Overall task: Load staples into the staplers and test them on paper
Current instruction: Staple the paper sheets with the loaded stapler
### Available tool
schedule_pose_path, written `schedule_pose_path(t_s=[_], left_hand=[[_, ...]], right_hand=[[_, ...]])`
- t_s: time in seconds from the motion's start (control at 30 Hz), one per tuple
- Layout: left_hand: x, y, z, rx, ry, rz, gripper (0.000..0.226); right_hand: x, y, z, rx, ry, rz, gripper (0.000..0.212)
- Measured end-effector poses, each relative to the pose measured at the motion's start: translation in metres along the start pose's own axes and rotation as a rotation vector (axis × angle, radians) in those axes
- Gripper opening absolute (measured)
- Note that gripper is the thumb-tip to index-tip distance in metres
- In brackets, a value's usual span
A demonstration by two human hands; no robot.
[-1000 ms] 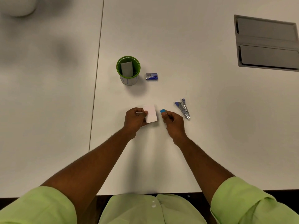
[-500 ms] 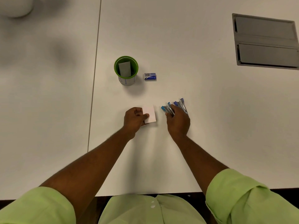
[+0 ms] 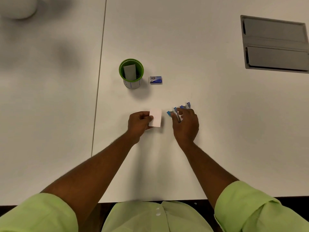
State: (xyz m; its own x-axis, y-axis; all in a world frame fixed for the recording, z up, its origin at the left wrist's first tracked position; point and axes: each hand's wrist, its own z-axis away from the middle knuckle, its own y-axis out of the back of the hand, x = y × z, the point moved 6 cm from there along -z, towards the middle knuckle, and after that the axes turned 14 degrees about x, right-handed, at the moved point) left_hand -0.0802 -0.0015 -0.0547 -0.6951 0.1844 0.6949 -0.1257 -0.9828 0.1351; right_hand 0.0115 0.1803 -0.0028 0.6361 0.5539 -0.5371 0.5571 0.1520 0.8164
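Observation:
My left hand [image 3: 138, 123] pinches a small white paper [image 3: 156, 116] by its left edge, just above the table. My right hand [image 3: 186, 125] rests over two small staplers lying side by side. Its thumb and fingers close on the light blue stapler [image 3: 170, 113], whose open metal part shows under the fingers. The dark blue stapler [image 3: 187, 106] lies just to the right, its far end sticking out beyond my fingertips. A blue box of staples [image 3: 156, 80] sits farther back on the white table.
A green cup [image 3: 120, 69] with a grey card [image 3: 130, 72] inside stands left of the staple box. A grey recessed hatch [image 3: 274, 44] lies at the far right. A table seam [image 3: 100, 64] runs down the left side.
My right hand carried the light blue stapler to the right, from beside the paper to next to the dark blue stapler. The left hand and paper stayed in place.

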Motion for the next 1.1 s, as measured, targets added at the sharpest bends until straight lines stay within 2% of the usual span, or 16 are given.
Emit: schedule_pose_path(t_s=[0.07, 0.1, 0.2, 0.3, 0.37, 0.53, 0.7, 0.83, 0.9, 0.97, 1.03, 1.1], left_hand=[[0.001, 0.0, 0.0, 0.008, -0.015, -0.013, 0.017], [0.001, 0.0, 0.001, 0.008, -0.024, -0.015, 0.018], [0.003, -0.003, 0.002, -0.009, -0.075, -0.042, 0.019], [0.009, -0.004, 0.005, 0.006, -0.172, -0.105, 0.026], [0.012, -0.004, 0.009, 0.001, -0.235, -0.124, 0.025], [0.015, 0.0, 0.012, -0.021, -0.234, -0.116, 0.021], [0.02, -0.001, 0.013, -0.016, -0.273, -0.131, 0.017], [0.02, 0.005, 0.013, 0.076, -0.289, -0.176, 0.009], [0.015, 0.01, 0.01, 0.127, -0.163, -0.184, 0.029], [0.006, 0.01, 0.007, 0.089, 0.091, -0.105, 0.048], [-0.001, 0.005, 0.009, -0.029, 0.281, -0.007, 0.051], [-0.001, 0.002, 0.014, -0.117, 0.309, 0.042, 0.038]], right_hand=[[-0.006, -0.001, 0.001, -0.017, -0.098, -0.178, 0.011], [-0.007, -0.005, 0.003, -0.078, -0.186, -0.257, 0.009], [-0.005, -0.028, 0.017, -0.38, -0.531, -0.446, 0.027], [-0.006, -0.037, 0.033, -0.567, -0.659, -0.55, 0.032], [-0.006, -0.036, 0.037, -0.596, -0.672, -0.549, 0.034], [-0.005, -0.035, 0.038, -0.579, -0.695, -0.539, 0.04], [-0.008, -0.034, 0.034, -0.568, -0.664, -0.565, 0.01], [-0.01, -0.029, 0.028, -0.468, -0.579, -0.584, 0.012], [-0.01, -0.027, 0.025, -0.43, -0.526, -0.574, 0.017], [-0.013, -0.026, 0.022, -0.443, -0.478, -0.596, 0.018], [-0.017, -0.025, 0.022, -0.486, -0.404, -0.636, 0.02], [-0.021, -0.024, 0.022, -0.527, -0.337, -0.661, 0.027]])
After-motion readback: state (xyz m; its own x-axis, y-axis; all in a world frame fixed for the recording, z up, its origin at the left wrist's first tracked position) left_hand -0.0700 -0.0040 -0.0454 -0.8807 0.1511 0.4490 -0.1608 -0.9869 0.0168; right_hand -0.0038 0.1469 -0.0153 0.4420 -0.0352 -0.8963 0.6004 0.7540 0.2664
